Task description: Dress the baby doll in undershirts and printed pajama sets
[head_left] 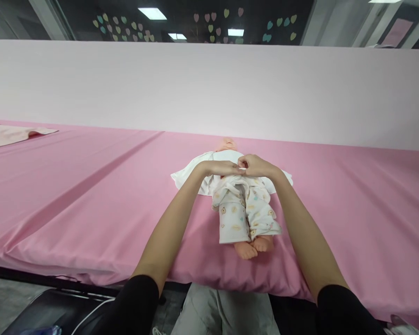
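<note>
A baby doll [228,144] lies on its back, feet toward me, its face partly visible beyond my hands. It wears patterned white pants [233,223], bunched at the waist and upper legs. White cloth like a shirt [188,174] spreads out on both sides of its torso. Over the doll's waist, my left hand [221,168] lies with fingers stretched out to the right; its thumb is hidden. My right hand [253,165] is curled in a pinch at the top of the pants, meeting the left fingertips. The doll's bare feet [253,246] stick out of the pant legs.
A pink sheet [108,209] with folds covers the table. At the far left lies a pale pink cloth [14,135]. A white low wall [209,88] runs behind the table. Below the front edge is a black chair [52,309] with a white cable [91,314].
</note>
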`<state>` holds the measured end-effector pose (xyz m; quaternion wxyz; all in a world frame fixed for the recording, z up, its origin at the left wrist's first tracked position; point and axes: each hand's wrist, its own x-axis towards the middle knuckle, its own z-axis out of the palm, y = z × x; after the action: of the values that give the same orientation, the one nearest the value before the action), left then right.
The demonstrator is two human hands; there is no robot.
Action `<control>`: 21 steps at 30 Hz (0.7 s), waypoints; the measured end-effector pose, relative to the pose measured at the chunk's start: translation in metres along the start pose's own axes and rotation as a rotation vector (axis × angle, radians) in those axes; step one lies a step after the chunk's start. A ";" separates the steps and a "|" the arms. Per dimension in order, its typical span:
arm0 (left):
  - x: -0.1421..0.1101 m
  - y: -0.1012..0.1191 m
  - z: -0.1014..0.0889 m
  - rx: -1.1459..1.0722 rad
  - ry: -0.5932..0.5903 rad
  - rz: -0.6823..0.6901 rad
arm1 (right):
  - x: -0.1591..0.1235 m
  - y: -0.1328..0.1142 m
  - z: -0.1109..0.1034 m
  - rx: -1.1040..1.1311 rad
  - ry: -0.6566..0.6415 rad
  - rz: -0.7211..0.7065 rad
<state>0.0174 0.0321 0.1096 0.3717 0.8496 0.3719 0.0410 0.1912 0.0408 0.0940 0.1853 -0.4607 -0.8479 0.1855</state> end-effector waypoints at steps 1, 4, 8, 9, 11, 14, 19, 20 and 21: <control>0.001 -0.002 0.000 -0.085 0.017 0.019 | 0.000 0.002 0.000 0.062 -0.031 -0.011; 0.004 -0.007 0.001 -0.216 0.061 0.056 | 0.001 0.006 -0.001 0.200 -0.102 -0.015; 0.002 -0.014 -0.003 -0.168 -0.008 0.095 | 0.000 0.008 -0.001 0.171 -0.186 0.049; 0.002 -0.016 -0.004 -0.161 -0.027 0.100 | -0.001 0.008 -0.002 0.160 -0.204 0.054; 0.000 -0.018 -0.005 -0.169 -0.061 0.123 | -0.003 0.008 -0.004 0.173 -0.244 0.047; -0.001 -0.022 -0.005 -0.275 -0.124 0.176 | -0.007 0.011 -0.010 0.267 -0.314 0.011; 0.003 -0.028 -0.002 -0.474 -0.150 0.189 | -0.011 0.023 -0.016 0.545 -0.396 -0.031; 0.004 -0.030 -0.002 -0.496 -0.149 0.177 | -0.011 0.026 -0.016 0.577 -0.389 -0.023; 0.005 -0.033 -0.002 -0.522 -0.155 0.163 | -0.011 0.029 -0.015 0.592 -0.384 -0.012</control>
<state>0.0007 0.0510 0.0883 0.6008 0.7528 0.2497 0.1002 0.2244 0.0482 0.0915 0.1491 -0.3389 -0.7795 0.5053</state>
